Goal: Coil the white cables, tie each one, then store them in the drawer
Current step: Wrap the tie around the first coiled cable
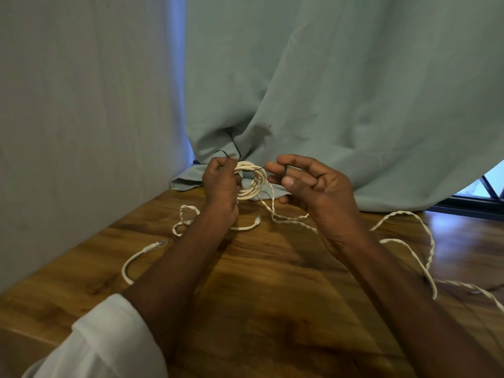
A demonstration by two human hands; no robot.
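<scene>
A pale green curtain (341,91) is draped behind a glossy brown wooden desk (272,282). A coiled bundle of white twisted cable (252,184) is being held above the desk by the left hand (221,184), whose grip is closed round the coil and one end of a thin black tie (252,169). The tie's other end is being pinched by the right hand (308,184). A loose cable tail (409,246) is trailing across the desk; if the tie is pulled unevenly, loops could probably be sprung free. No drawer is being shown.
</scene>
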